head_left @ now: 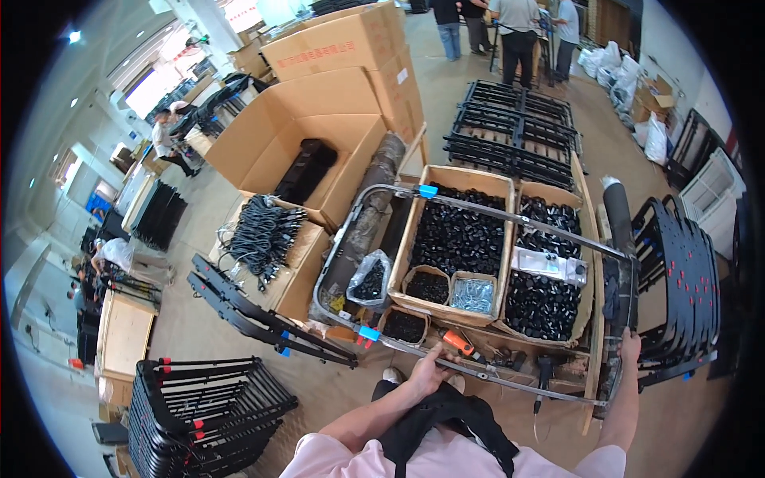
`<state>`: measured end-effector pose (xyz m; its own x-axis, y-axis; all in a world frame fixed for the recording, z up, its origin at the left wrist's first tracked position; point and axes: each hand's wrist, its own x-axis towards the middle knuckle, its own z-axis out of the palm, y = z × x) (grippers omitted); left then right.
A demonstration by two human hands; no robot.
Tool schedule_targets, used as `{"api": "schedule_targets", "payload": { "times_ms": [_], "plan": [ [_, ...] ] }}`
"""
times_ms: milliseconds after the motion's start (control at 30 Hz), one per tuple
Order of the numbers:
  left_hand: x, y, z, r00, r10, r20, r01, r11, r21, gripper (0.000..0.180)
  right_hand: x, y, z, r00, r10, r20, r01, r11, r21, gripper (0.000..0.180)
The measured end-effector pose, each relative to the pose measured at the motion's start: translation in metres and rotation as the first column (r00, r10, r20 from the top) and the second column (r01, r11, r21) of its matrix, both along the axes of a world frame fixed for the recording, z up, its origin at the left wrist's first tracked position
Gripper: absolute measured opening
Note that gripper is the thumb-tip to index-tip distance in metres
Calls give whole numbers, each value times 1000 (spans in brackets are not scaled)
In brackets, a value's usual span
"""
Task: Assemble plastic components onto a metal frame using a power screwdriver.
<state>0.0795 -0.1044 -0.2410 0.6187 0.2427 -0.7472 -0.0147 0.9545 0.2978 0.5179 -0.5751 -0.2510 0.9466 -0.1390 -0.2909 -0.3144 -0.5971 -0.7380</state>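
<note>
Frame (558,231) held: left hand (431,371) curled round near rail (518,384), right hand (629,347) gripping right end (627,291)

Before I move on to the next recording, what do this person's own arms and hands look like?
The left hand and right hand are bare, with no gloves showing. Both forearms are uncovered below the pale pink sleeves of a top, worn under a black apron-like garment.

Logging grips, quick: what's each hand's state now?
Left hand: closed, holding the metal frame by its near bar.
Right hand: closed, at the frame's right end.
</note>
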Motion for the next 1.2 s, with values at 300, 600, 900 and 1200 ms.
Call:
{"api": "schedule_targets", "payload": {
  "times_ms": [300,600,900,1200],
  "plan": [
    [3,1,-12,991,-107,-75,116,985,125,32,-12,-3,-8,968,54,246,9,968,-250,52],
    [0,3,2,944,-246,-219,297,923,245,47,-26,9,17,977,50,209,11,960,-279,47],
    [1,7,12,880,-396,-261,452,867,209,66,-40,12,30,954,9,298,102,929,-355,35],
    [-5,16,95,221,-650,-727,886,-178,428,53,-82,139,69,650,654,388,-495,751,-436,17]
  ]
}}
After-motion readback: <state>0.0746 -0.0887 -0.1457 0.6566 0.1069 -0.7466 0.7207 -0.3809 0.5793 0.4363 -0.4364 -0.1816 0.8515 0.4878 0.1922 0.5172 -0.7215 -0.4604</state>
